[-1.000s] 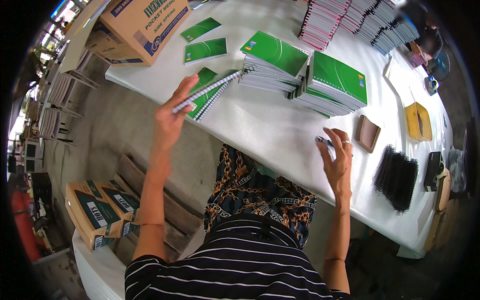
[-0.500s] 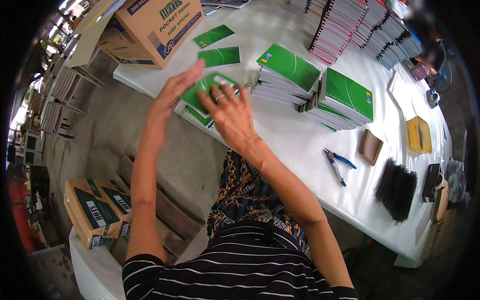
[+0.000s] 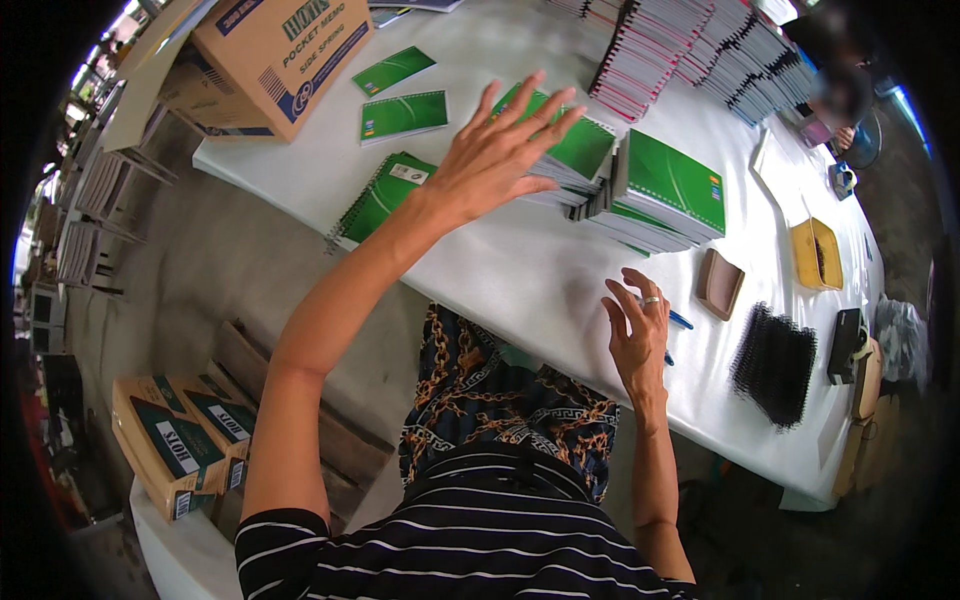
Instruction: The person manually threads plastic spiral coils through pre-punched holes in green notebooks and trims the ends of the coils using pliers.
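Observation:
My left hand is held with fingers spread over the left stack of green spiral notebooks, and nothing is in it. I cannot tell whether it touches the top cover. My right hand has its fingers loosely bent and apart, at the pliers with blue handles, which it mostly hides. Beside the left stack stands another stack of green notebooks. A green notebook with a loose wire spiral lies at the table's near edge, left of my left forearm.
Two small green notebooks lie near a cardboard box. Tall stacks of red-spined books stand at the back. To the right are a brown tray, a yellow tray and black spiral wires. Another person's hand shows far right.
Both hands have left the green notebook at the table edge. My left hand has moved right to the notebook stack; my right hand has come down and right to the pliers.

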Tool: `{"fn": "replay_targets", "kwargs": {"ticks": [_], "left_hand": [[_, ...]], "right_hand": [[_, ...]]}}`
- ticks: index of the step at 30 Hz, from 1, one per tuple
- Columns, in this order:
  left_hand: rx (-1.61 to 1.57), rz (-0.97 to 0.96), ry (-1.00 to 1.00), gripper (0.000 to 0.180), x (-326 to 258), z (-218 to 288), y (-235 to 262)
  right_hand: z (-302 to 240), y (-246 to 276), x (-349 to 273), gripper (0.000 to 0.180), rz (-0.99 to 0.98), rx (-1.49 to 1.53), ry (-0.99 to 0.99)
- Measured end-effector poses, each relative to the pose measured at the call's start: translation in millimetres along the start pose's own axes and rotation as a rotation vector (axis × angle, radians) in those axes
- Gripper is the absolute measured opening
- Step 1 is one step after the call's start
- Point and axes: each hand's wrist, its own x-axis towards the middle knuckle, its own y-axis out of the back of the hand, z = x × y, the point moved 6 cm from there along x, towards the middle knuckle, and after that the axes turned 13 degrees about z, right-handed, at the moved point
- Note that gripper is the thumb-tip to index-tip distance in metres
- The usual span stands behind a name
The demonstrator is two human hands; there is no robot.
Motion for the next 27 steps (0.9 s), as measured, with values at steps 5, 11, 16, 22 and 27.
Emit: {"fn": "replay_targets", "kwargs": {"ticks": [5,11,16,22,27], "left_hand": [[0.056,-0.126,-0.030,0.059,-2,4,-21],[0.116,-0.109,-0.057,0.062,-18,19,9],[0.083,-0.137,-0.107,0.065,-60,68,31],[-0.348,0.192,0.398,0.113,-72,56,61],[-1.094,-0.068,0.863,0.104,-109,77,-7]], "right_hand": [[-6,22,-1,0.021,-0.001,0.121,-0.078],[-14,-8,21,0.026,-0.189,0.947,-0.663],[-28,-52,43,0.028,-0.193,1.429,-1.073],[-12,-16,20,0.017,0.019,1.000,-0.651],[-5,-10,-7,0.017,0.009,0.901,-0.549]]}}
